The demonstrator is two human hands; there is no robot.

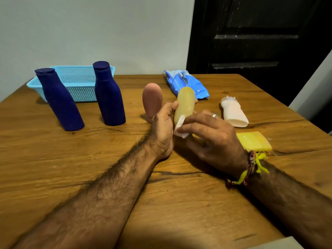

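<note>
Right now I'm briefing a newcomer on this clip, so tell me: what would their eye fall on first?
First the middle of the table, where the left hand grips a yellowish bottle upright while the right hand pinches a white wipe against its lower side. Next, further left, the left dark blue bottle and the right dark blue bottle stand in front of a light blue basket.

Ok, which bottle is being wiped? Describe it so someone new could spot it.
On the wooden table, look just in front of the blue wipes pack. There the left hand grips a pale yellow bottle while the right hand holds a white wipe against it. The pink bottle and white bottle beside it are unheld.
</note>
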